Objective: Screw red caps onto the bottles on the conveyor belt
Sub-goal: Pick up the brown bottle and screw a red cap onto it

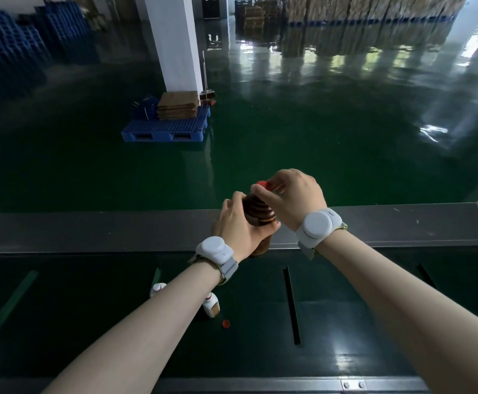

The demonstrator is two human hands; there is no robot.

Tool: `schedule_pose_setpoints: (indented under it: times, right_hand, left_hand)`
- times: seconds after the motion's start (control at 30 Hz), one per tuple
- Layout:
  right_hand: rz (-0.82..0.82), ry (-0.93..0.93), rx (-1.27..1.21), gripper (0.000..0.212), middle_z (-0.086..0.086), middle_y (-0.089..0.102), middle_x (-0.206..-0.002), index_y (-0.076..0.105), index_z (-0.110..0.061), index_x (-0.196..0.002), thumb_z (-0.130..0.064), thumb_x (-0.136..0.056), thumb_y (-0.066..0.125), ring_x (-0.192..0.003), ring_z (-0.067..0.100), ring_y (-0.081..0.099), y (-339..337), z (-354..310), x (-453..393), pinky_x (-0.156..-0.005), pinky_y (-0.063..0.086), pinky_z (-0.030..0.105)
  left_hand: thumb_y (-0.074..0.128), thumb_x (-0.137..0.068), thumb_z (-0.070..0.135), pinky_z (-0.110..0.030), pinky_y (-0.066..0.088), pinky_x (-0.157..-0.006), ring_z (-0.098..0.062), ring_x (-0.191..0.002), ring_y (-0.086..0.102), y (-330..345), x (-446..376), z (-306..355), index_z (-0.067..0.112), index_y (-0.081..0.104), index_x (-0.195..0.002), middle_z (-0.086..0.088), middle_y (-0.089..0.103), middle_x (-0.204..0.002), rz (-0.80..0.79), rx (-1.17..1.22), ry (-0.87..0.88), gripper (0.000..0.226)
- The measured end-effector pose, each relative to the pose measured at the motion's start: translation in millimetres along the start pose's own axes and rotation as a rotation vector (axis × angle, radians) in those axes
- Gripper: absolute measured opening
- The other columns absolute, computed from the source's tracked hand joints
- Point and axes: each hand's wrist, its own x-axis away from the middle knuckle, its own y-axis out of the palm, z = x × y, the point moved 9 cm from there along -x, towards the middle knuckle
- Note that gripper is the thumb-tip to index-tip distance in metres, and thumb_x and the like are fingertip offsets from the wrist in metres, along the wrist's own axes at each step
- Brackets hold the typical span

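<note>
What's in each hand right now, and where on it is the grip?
The left hand wraps the brown bottle around its body, below the ribbed shoulder. The right hand pinches the red cap by its rim, at the bottle's top.

Green glossy floor (317,123) extends beyond the far side of the line, with light reflections on it. A white pillar (172,41) stands on the floor at upper centre. At its foot lies a blue pallet (163,130) carrying a stack of flattened cardboard (178,105). Stacked blue pallets (18,44) occupy the far left corner. Stacked cartons (360,7) line the far right wall. A long-handled tool (204,75) stands just beside the pillar.
</note>
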Motion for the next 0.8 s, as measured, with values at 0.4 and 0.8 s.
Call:
schedule_pose_setpoints:
  times: [0.4,0.8]
  right_hand:
    - [-0.118,-0.1,0.145,0.043,-0.006,0.076,-0.099,0.078,-0.027,-0.098,-0.065,-0.094,0.06,-0.1,0.021,0.065,43,30,-8,-0.095,0.05,0.043]
    - [-0.172,0.039,0.133,0.049,0.007,0.073,-0.099,0.076,-0.015,-0.099,-0.062,-0.095,0.062,-0.098,0.032,0.063,118,94,12,-0.089,0.05,0.043]
  left_hand:
    - [0.087,-0.068,0.07,-0.035,0.051,-0.085,-0.023,-0.112,0.064,48,-15,-29,0.03,0.056,-0.123,0.005,0.067,-0.12,-0.13,0.049,-0.019,0.075]
    - [0.082,-0.069,0.07,-0.038,0.045,-0.083,-0.027,-0.111,0.056,121,-5,-84,0.027,0.055,-0.129,0.003,0.069,-0.123,-0.121,-0.058,-0.066,0.079]
